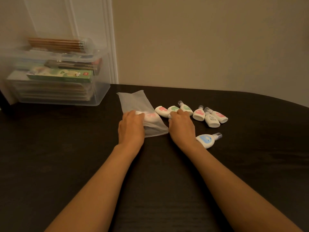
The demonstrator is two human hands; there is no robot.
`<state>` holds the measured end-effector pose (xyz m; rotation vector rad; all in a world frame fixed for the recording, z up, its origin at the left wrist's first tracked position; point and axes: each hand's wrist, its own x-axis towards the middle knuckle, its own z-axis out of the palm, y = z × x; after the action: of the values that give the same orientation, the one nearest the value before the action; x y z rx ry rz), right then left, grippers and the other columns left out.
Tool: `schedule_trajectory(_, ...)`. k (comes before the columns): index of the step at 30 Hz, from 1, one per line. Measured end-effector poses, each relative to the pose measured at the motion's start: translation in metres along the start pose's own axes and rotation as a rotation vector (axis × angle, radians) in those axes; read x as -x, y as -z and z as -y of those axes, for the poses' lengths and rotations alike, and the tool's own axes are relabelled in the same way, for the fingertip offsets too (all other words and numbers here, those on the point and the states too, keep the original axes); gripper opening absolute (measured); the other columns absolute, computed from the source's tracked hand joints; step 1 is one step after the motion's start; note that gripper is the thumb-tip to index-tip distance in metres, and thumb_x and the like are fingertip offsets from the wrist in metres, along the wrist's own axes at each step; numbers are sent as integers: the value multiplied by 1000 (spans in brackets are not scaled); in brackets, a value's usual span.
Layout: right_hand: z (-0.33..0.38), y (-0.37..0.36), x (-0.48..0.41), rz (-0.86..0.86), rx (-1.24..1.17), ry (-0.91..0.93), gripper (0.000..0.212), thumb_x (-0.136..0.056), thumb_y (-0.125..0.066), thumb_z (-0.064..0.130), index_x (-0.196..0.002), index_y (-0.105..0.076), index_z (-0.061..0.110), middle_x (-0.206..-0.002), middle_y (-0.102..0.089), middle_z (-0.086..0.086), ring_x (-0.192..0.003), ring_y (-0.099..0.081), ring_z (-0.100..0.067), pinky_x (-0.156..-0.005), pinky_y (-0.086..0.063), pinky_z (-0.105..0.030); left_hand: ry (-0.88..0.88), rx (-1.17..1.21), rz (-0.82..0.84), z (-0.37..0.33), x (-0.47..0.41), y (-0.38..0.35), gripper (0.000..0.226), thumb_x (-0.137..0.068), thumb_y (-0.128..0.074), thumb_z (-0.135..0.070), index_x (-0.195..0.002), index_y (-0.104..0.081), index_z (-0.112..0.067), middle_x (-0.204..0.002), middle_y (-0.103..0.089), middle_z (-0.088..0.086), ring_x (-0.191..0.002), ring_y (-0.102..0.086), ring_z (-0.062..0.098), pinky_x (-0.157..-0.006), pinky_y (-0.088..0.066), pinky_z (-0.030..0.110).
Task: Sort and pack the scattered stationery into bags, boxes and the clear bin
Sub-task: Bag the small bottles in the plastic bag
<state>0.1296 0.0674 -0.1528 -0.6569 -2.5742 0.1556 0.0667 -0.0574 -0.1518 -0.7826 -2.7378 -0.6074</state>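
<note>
Frosted, translucent plastic forms the flat bag [135,101] lying on the dark wood-grain table [66,148]. A pink-labelled white bottle [151,117] shows cloudily through it. The left hand [131,128] grips the bag's left edge. Just right of the bag, the right hand [181,126] curls its fingers around a green-labelled bottle [173,108]. Six more rounded white bottles [199,115] with clear caps lie further right. Left of the bag stands the clear bin [102,92], which holds pencils and boxes.
</note>
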Motion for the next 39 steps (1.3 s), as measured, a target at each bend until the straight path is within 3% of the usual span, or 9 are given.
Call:
schedule_trajectory(5, 2, -5, -7, -74, 79, 9, 19, -94, -50, 17, -103, -62, 7, -108, -58, -12, -98, -53, -24, -84, -37, -33, 53, 164, -70, -3, 2, 3, 44, -93, -50, -11, -135, -42, -16, -139, -38, 6, -129, -34, 22, -99, -36, 32)
schedule_trajectory(9, -6, 7, 3, -194, -506, -224, 18, -94, -50, 18, -81, -61, 11, -84, -60, -3, -69, -52, -9, -63, -42, -26, 95, 319, -94, -2, 4, 7, 48, -91, -52, -10, -138, -39, -15, -140, -39, 5, -130, -34, 21, -103, -34, 33)
schedule_trajectory(12, -5, 23, 20, -340, -745, -71, 12, -92, -53, 14, -89, -64, 12, -76, -53, 11, -69, -49, -4, -64, -40, -19, 116, 386, -65, -3, 6, 9, 49, -92, -51, -10, -139, -38, -15, -144, -37, 5, -133, -32, 22, -107, -30, 36)
schedule_trajectory(17, 1, 32, 49, -337, -423, 416, 13, -89, -55, 10, -92, -65, 1, -85, -60, -8, -73, -54, -16, -64, -43, -21, 85, 464, -58, 6, 6, 16, 52, -93, -47, -7, -142, -32, -12, -146, -32, 9, -133, -31, 24, -108, -30, 36)
schedule_trajectory(24, 6, 31, 58, -308, -142, 599, 17, -73, -75, 4, -87, -67, 0, -78, -63, -13, -64, -59, -21, -54, -48, -27, 37, 486, -52, 4, 7, 21, 31, -95, -43, -13, -121, -58, -6, -135, -49, 12, -123, -45, 22, -100, -35, 31)
schedule_trajectory(30, 23, 24, 51, -276, -334, 404, 17, -80, -69, 5, -96, -68, 1, -87, -69, -15, -76, -66, -24, -67, -53, -32, 7, 456, 48, -2, 6, 18, 36, -98, -37, -25, -117, -61, -7, -140, -43, 11, -127, -40, 24, -102, -33, 37)
schedule_trajectory(34, 17, 18, 40, -29, -391, 152, 24, -91, -56, 22, -114, -62, 15, -101, -68, -5, -89, -62, -16, -79, -51, -32, -85, 446, 60, -1, 8, 20, 23, -96, -37, -19, -83, -54, -26, -107, -49, 9, -101, -45, 18, -80, -31, 26)
schedule_trajectory(36, 14, 15, 37, 37, -301, 177, 25, -94, -51, 24, -118, -58, 20, -104, -66, -4, -92, -61, -17, -77, -48, -31, -79, 439, 110, 1, 7, 17, 24, -96, -40, -23, -107, -61, -20, -128, -46, 8, -117, -41, 20, -87, -31, 28)
schedule_trajectory(39, 8, 14, 33, 31, -237, 193, 31, -96, -45, 26, -126, -54, 22, -110, -61, -3, -95, -59, -18, -72, -42, -27, -69, 337, 198, 7, 5, 11, 47, -92, -48, -36, -137, -41, -26, -147, -30, 2, -135, -24, 19, -106, -26, 36)
